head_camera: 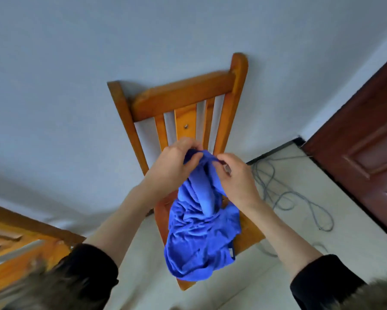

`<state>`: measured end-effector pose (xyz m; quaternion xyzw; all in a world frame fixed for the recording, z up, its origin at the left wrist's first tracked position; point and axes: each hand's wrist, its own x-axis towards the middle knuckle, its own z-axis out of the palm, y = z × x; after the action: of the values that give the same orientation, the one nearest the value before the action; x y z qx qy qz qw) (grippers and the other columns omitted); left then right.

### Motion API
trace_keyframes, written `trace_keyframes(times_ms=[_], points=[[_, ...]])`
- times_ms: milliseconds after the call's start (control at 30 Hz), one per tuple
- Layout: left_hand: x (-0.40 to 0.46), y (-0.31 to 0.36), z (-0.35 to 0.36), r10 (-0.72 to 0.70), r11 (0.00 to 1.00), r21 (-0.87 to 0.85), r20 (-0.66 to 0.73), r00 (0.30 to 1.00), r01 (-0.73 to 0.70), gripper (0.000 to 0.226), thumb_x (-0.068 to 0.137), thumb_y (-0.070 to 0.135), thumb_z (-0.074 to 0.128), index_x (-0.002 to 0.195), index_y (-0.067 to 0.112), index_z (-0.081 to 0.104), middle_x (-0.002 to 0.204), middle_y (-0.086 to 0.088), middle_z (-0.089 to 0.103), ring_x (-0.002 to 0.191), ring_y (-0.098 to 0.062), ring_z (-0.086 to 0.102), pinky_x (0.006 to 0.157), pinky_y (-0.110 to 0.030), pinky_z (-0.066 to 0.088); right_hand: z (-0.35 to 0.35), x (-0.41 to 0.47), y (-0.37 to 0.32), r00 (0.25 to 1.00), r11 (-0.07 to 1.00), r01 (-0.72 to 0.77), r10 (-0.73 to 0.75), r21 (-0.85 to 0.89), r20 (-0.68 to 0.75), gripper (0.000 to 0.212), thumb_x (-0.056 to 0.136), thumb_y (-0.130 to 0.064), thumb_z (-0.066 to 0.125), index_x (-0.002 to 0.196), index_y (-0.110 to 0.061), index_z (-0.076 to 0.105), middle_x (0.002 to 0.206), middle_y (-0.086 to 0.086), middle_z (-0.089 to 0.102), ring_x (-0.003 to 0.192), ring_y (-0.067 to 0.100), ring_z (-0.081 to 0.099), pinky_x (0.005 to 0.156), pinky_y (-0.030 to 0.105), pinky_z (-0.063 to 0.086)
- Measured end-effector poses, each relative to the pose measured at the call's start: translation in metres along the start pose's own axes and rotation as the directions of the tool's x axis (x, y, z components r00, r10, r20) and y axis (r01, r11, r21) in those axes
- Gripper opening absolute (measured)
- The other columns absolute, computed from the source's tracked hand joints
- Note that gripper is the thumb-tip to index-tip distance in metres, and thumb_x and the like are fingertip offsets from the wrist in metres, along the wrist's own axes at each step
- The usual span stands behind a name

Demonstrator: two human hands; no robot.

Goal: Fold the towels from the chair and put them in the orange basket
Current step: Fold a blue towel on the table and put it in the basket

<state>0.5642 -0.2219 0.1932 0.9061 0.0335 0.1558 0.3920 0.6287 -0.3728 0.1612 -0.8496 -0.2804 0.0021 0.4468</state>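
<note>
pinching a blue towel (201,231) over the chair (183,95): left hand (174,164), right hand (237,177).

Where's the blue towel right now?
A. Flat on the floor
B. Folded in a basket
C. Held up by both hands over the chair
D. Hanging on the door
C: the left hand and right hand pinch the top edge of the towel, which hangs bunched above the chair.
</note>
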Motion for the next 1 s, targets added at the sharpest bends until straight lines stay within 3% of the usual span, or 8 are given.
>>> trace_keyframes(times_ms=[133, 233, 333, 533, 700, 800, 867, 1000], points=[[0.03, 0.057, -0.068, 0.042, 0.999, 0.008, -0.042, 0.998, -0.042, 0.014, 0.089, 0.007, 0.055, 0.099, 0.016, 0.055, 0.1, 0.001, 0.059, 0.093, -0.012, 0.054, 0.079, -0.01, 0.039, -0.052, 0.037, -0.074, 0.996, 0.998, 0.034, -0.03, 0.043, -0.086, 0.013, 0.089, -0.004, 0.056, 0.098, -0.003, 0.065, 0.088, 0.008, 0.067, 0.072, 0.004, 0.051, 0.072, 0.019, 0.042], [0.035, 0.095, -0.115, 0.067, 0.998, 0.02, -0.023, 0.997, -0.066, 0.027, 0.085, -0.005, 0.047, 0.102, 0.017, 0.05, 0.102, -0.003, 0.054, 0.085, -0.009, 0.051, 0.074, -0.014, 0.042, -0.085, 0.051, -0.134, 0.987, 0.992, 0.048, -0.03, 0.116, -0.158, 0.015, 0.089, -0.002, 0.052, 0.097, -0.004, 0.065, 0.078, -0.003, 0.062, 0.069, 0.0, 0.047, 0.065, 0.007, 0.036], [0.021, 0.121, -0.154, 0.08, 0.995, 0.072, -0.077, 0.994, -0.074, 0.025, 0.086, -0.003, 0.046, 0.096, 0.02, 0.045, 0.093, 0.002, 0.051, 0.072, -0.003, 0.047, 0.064, -0.007, 0.036, -0.115, 0.054, -0.195, 0.981, 0.984, 0.139, -0.121, 0.116, -0.154, 0.02, 0.09, -0.002, 0.047, 0.093, -0.008, 0.066, 0.073, -0.018, 0.055, 0.066, -0.006, 0.049, 0.065, 0.003, 0.034], [-0.036, 0.14, -0.212, -0.109, 0.987, 0.092, -0.249, 0.962, 0.135, 0.009, 0.092, 0.016, 0.054, 0.085, 0.021, 0.05, 0.079, -0.001, 0.058, 0.064, -0.008, 0.048, 0.056, -0.012, 0.037, -0.164, 0.047, -0.279, 0.926, 0.949, 0.282, -0.231, 0.141, -0.299, 0.022, 0.091, -0.001, 0.044, 0.092, -0.008, 0.065, 0.081, -0.011, 0.059, 0.072, 0.002, 0.051, 0.068, 0.001, 0.034], [-0.087, 0.174, -0.255, -0.151, 0.974, 0.086, -0.437, 0.887, 0.208, 0.008, 0.093, 0.018, 0.052, 0.086, 0.018, 0.056, 0.076, -0.011, 0.062, 0.061, -0.013, 0.049, 0.055, -0.012, 0.038, -0.185, 0.022, -0.303, 0.96, 0.956, 0.268, -0.254, 0.121, -0.121, 0.021, 0.09, -0.003, 0.045, 0.088, -0.016, 0.061, 0.085, -0.009, 0.06, 0.082, 0.008, 0.054, 0.068, 0.002, 0.036], [-0.122, 0.198, -0.27, -0.123, 0.973, 0.099, -0.541, 0.832, 0.209, 0.006, 0.094, 0.019, 0.052, 0.09, 0.017, 0.055, 0.068, -0.01, 0.056, 0.057, -0.013, 0.046, 0.053, -0.013, 0.039, -0.183, 0.0, -0.308, 0.937, 0.937, 0.348, -0.348, -0.003, 0.035, 0.009, 0.088, -0.02, 0.058, 0.091, -0.018, 0.066, 0.094, -0.002, 0.062, 0.092, 0.015, 0.057, 0.084, 0.022, 0.042], [-0.149, 0.21, -0.277, -0.124, 0.962, 0.122, -0.601, 0.789, 0.244, 0.005, 0.093, 0.021, 0.053, 0.09, 0.02, 0.056, 0.064, -0.006, 0.053, 0.057, -0.012, 0.045, 0.053, -0.013, 0.037, -0.178, -0.015, -0.314, 0.905, 0.894, 0.421, -0.405, -0.15, 0.128, 0.016, 0.087, -0.037, 0.06, 0.085, -0.022, 0.068, 0.087, -0.004, 0.063, 0.086, 0.016, 0.057, 0.087, 0.033, 0.041], [-0.205, 0.228, -0.287, -0.152, 0.932, 0.139, -0.687, 0.711, 0.334, 0.005, 0.09, 0.024, 0.058, 0.085, 0.025, 0.059, 0.066, 0.005, 0.056, 0.06, -0.004, 0.05, 0.057, -0.012, 0.037, -0.158, -0.057, -0.342, 0.819, 0.823, 0.546, -0.486, -0.156, 0.303, 0.034, 0.09, -0.043, 0.054, 0.061, -0.025, 0.053, 0.055, -0.006, 0.049, 0.057, 0.012, 0.043, 0.061, 0.024, 0.033]])
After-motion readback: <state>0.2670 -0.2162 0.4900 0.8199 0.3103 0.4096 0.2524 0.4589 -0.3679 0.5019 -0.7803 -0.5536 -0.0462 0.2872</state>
